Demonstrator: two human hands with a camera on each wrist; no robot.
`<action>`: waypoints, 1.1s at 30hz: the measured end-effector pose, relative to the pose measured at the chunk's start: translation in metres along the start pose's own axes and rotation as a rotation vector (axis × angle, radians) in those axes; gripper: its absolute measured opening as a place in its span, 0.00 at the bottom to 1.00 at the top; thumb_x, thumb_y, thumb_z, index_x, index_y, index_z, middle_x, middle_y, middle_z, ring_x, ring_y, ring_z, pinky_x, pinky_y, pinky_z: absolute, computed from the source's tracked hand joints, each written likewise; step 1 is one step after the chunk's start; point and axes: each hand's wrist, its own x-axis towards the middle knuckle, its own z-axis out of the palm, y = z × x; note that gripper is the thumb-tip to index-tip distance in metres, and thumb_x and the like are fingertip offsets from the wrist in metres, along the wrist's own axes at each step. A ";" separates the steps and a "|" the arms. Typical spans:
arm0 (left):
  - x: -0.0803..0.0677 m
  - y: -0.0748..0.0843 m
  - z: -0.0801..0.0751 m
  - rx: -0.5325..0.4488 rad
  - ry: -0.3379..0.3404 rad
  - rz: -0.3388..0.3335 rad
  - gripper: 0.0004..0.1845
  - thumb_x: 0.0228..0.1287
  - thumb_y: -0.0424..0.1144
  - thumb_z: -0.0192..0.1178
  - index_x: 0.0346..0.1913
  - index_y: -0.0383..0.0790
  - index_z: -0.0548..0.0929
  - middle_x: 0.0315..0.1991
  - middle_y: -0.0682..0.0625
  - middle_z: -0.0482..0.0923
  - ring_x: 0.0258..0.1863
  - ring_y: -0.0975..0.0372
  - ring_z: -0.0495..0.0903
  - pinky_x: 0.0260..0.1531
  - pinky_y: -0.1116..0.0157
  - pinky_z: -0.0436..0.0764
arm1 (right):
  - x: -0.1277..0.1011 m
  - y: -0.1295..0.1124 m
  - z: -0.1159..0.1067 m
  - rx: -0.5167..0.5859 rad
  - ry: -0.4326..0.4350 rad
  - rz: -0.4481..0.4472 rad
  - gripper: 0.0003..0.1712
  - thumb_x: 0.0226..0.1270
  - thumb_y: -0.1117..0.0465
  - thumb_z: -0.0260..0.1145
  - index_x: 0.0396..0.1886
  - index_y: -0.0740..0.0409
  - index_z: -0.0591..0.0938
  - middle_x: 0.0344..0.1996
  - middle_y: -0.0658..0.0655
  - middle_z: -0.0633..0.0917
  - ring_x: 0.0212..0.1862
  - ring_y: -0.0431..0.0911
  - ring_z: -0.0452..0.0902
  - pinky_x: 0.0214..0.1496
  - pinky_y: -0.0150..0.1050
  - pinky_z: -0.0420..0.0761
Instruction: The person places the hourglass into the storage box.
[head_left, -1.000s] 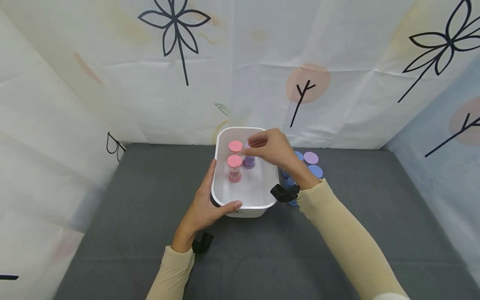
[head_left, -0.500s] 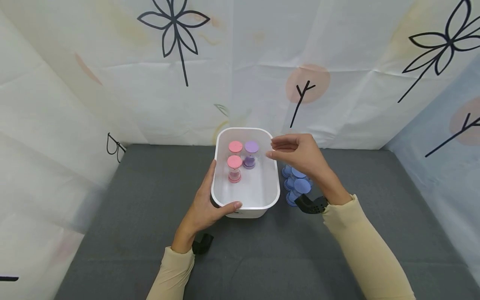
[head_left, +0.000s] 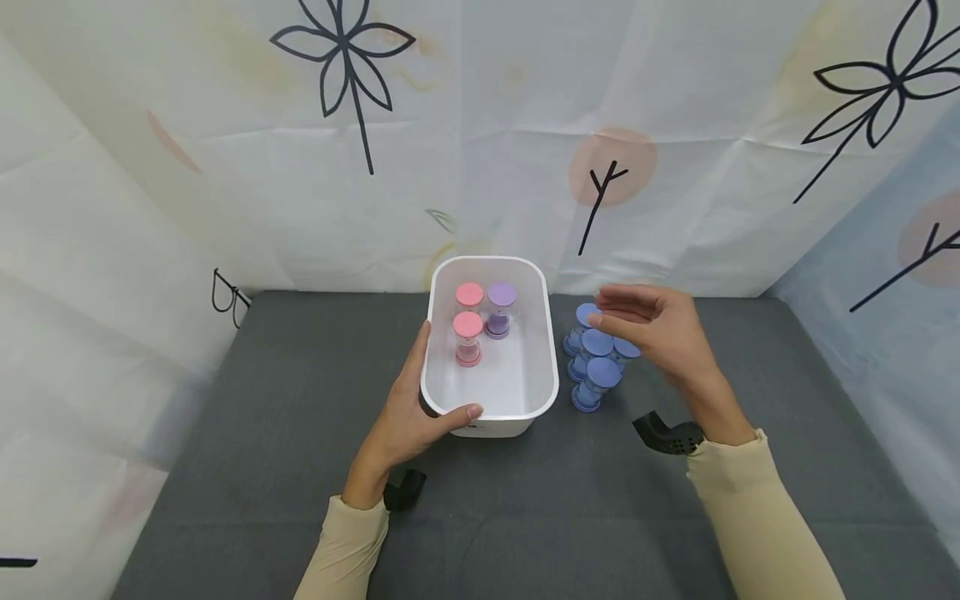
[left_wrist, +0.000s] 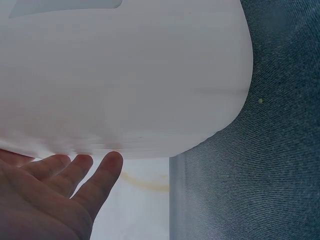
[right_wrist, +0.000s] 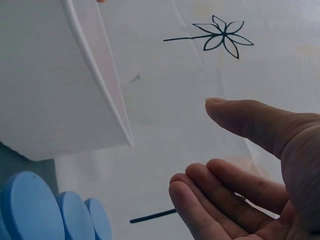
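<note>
Our left hand (head_left: 408, 417) stayed on the near left corner of the white tub (head_left: 525, 408), thumb hooked over the rim, fingers lying straight along the outer wall. Inside the tub stood two pink-capped sand timers (head_left: 468, 337) and one purple-capped sand timer (head_left: 500, 310), unchanged since half a second earlier. Just right of the tub stood the blue-capped sand timers (head_left: 596, 362) on the grey mat (head_left: 262, 467). Our right hand (head_left: 660, 333) had moved right, away from the tub, and hovered over them, fingers relaxed, slightly parted, holding nothing.
</note>
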 end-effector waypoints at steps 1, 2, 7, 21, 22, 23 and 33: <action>0.000 0.000 0.000 0.000 0.000 0.001 0.66 0.51 0.40 0.79 0.83 0.49 0.41 0.81 0.53 0.48 0.75 0.61 0.58 0.70 0.42 0.60 | -0.002 0.003 -0.002 0.001 0.011 0.001 0.29 0.62 0.60 0.77 0.61 0.68 0.81 0.52 0.60 0.86 0.50 0.39 0.85 0.51 0.31 0.82; 0.000 0.000 0.000 -0.003 -0.001 0.005 0.66 0.51 0.40 0.79 0.83 0.49 0.41 0.81 0.54 0.48 0.75 0.60 0.58 0.69 0.41 0.60 | -0.005 0.005 -0.005 0.004 0.019 0.000 0.29 0.62 0.61 0.77 0.61 0.69 0.81 0.52 0.60 0.87 0.49 0.39 0.85 0.50 0.31 0.82; 0.001 -0.001 0.000 -0.002 0.000 0.013 0.66 0.51 0.40 0.79 0.83 0.51 0.41 0.80 0.59 0.48 0.74 0.60 0.59 0.68 0.39 0.60 | -0.013 0.019 -0.011 0.024 0.024 0.007 0.29 0.62 0.63 0.77 0.60 0.72 0.80 0.47 0.50 0.88 0.47 0.37 0.86 0.48 0.31 0.83; 0.000 -0.001 0.001 -0.011 0.000 0.005 0.66 0.51 0.40 0.79 0.83 0.49 0.41 0.80 0.60 0.49 0.74 0.60 0.60 0.68 0.40 0.62 | -0.034 0.051 -0.011 -0.120 0.030 -0.053 0.26 0.58 0.64 0.79 0.56 0.67 0.84 0.51 0.67 0.86 0.48 0.37 0.86 0.46 0.28 0.82; 0.000 -0.001 0.001 -0.011 0.001 0.004 0.66 0.51 0.40 0.79 0.83 0.49 0.41 0.80 0.60 0.49 0.74 0.60 0.60 0.68 0.40 0.62 | -0.036 0.053 -0.011 -0.134 0.028 -0.055 0.26 0.58 0.64 0.79 0.56 0.67 0.84 0.51 0.67 0.86 0.48 0.37 0.86 0.46 0.27 0.82; 0.000 -0.001 0.001 -0.011 0.000 0.003 0.66 0.51 0.40 0.79 0.83 0.50 0.41 0.80 0.59 0.49 0.74 0.60 0.60 0.68 0.40 0.62 | -0.037 0.055 -0.011 -0.147 0.027 -0.060 0.26 0.58 0.64 0.79 0.56 0.67 0.84 0.51 0.67 0.86 0.48 0.37 0.86 0.46 0.27 0.81; 0.000 0.000 0.000 -0.010 -0.001 -0.001 0.66 0.51 0.40 0.79 0.83 0.50 0.41 0.80 0.60 0.49 0.73 0.61 0.60 0.67 0.40 0.62 | -0.045 0.066 -0.008 -0.201 0.039 -0.093 0.25 0.57 0.65 0.80 0.54 0.67 0.85 0.48 0.65 0.87 0.47 0.39 0.86 0.45 0.27 0.82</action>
